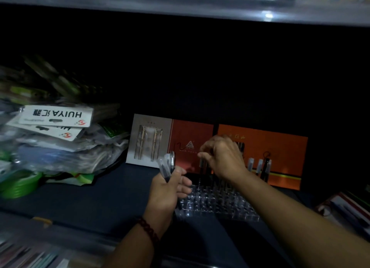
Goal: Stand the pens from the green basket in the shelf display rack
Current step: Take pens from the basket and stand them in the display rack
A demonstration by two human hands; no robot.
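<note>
Right fingers [206, 147] pinch one pen [202, 166] upright over the clear rack [220, 205] on the shelf [100, 199], left fingers [181, 184] grip a pen bunch [167, 165] just beside it, more pens [260, 165] stand at the rack's back.

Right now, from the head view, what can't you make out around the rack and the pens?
Head view only:
1. Tip of the pen pinched by the right hand: too dark to see whether it sits in the rack.
2. The pen bundle in the left hand: count hidden by fingers.
3. The green object at left edge: blurred, cropped; basket or not, unclear.
</note>
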